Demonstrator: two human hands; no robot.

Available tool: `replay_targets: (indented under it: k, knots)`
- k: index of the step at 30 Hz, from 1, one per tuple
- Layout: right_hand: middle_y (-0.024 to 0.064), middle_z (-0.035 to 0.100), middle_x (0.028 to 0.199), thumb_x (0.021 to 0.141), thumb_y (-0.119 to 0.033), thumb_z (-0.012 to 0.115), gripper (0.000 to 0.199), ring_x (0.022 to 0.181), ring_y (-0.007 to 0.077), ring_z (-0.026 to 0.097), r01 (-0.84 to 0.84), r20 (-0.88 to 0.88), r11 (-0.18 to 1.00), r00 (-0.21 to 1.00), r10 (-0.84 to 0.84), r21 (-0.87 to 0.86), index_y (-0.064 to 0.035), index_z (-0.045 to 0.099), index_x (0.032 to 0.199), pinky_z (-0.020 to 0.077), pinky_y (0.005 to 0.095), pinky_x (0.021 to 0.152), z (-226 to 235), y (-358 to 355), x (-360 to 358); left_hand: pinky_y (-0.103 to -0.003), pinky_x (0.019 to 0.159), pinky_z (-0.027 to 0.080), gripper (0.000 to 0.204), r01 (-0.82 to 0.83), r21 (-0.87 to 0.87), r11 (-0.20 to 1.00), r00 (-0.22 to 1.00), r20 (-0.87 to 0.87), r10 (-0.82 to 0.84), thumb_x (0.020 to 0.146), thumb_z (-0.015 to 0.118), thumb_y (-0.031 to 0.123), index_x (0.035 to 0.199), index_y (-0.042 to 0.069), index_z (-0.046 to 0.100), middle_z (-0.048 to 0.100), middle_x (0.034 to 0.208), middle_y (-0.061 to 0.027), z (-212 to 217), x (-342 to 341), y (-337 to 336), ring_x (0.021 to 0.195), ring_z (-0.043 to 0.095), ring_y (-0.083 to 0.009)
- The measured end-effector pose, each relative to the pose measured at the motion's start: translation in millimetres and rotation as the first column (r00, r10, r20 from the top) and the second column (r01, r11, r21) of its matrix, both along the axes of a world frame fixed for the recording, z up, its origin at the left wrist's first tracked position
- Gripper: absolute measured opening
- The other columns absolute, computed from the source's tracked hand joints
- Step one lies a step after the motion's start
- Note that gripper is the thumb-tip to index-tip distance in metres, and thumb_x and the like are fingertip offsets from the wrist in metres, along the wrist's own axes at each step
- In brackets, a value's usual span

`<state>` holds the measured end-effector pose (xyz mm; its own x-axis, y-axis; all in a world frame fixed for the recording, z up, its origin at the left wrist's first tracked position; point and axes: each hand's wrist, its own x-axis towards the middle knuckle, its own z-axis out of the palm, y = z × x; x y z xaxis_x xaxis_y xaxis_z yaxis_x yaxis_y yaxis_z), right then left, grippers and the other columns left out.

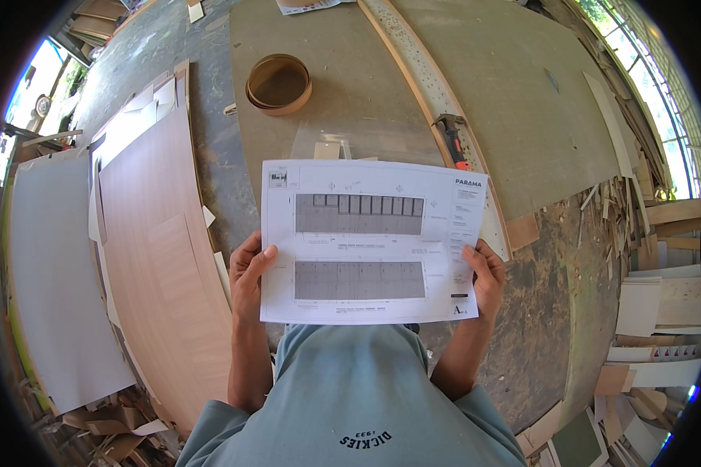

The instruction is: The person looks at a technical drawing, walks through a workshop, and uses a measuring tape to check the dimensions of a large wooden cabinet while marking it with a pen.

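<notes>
A white sheet of paper with a printed technical drawing (358, 247) is held up flat in front of my body. Two long grey panel drawings fill its middle, and a strip of small print runs down its right side. My left hand (249, 263) pinches the left edge, thumb on top. The right edge is gripped by my right hand (487, 272), also with the thumb on the printed face. Most of the fingers are behind the paper. Just beyond the sheet's upper right corner lies a hammer (451, 140) with a red and black handle.
A coil of brown edging strip (279, 84) rests on the large brown board (335, 47) ahead. A long speckled strip with wooden edges (424, 74) crosses it. Wood-grain panels (160, 249) and a grey-white panel (66, 280) lie left. Stacked offcuts (662, 303) line the right side.
</notes>
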<state>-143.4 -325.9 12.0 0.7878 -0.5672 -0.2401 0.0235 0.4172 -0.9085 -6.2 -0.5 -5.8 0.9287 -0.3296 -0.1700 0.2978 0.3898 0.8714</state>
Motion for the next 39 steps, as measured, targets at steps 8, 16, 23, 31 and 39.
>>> replay_targets:
  k: [8,16,23,31,39]
  knots:
    - [0.0097,0.074,0.091,0.097,-0.010,0.065,0.019,0.074,0.0113,0.065,0.053,-0.009,0.999,0.999,-0.053,-0.010,0.0075,0.071,0.104,0.0486,0.0231,0.069,-2,5,6,-0.024,0.078,0.053,0.035,-0.049,-0.037,0.998,0.998,-0.029,0.048,0.096,0.065,0.015,0.123,-0.006,0.064,0.073,0.107,-0.0103,-4,0,-5,0.088,0.069,-0.0117]
    - [0.0089,0.074,0.091,0.097,-0.010,0.065,0.019,0.074,0.0107,0.066,0.047,-0.030,0.999,0.998,-0.047,-0.006,0.0069,0.071,0.104,0.0496,0.0233,0.068,-8,6,5,-0.024,0.078,0.054,0.032,-0.033,-0.033,0.999,0.999,-0.033,0.031,0.096,0.065,0.010,0.123,-0.006,0.065,0.073,0.108,-0.0092,-11,-3,2,0.090,0.069,-0.0114]
    - [0.0084,0.074,0.090,0.098,-0.009,0.065,0.017,0.075,0.0100,0.065,0.031,-0.025,0.999,0.999,-0.032,-0.020,0.0056,0.071,0.103,0.0497,0.0232,0.069,-13,7,5,-0.024,0.078,0.053,0.032,-0.037,-0.030,0.999,0.999,-0.023,0.036,0.096,0.065,0.011,0.123,-0.006,0.065,0.074,0.106,-0.0097,-11,-3,4,0.089,0.069,-0.0111]
    - [0.0087,0.074,0.091,0.098,-0.009,0.065,0.017,0.075,0.0104,0.066,0.052,-0.028,0.999,0.998,-0.053,-0.011,0.0050,0.072,0.104,0.0503,0.0236,0.069,-10,13,7,-0.024,0.078,0.053,0.032,-0.033,-0.025,0.999,0.999,-0.021,0.033,0.095,0.066,0.011,0.123,-0.006,0.065,0.073,0.107,-0.0099,-14,-4,8,0.090,0.069,-0.0111]
    - [0.0098,0.075,0.093,0.098,-0.009,0.065,0.020,0.077,0.0109,0.067,0.039,-0.019,0.999,0.999,-0.039,0.004,0.0059,0.072,0.108,0.0512,0.0234,0.070,-12,12,6,-0.025,0.081,0.054,0.037,-0.036,-0.029,0.999,0.999,-0.028,0.036,0.095,0.067,0.012,0.126,-0.007,0.064,0.073,0.111,-0.0113,-16,-6,10,0.093,0.069,-0.0124]
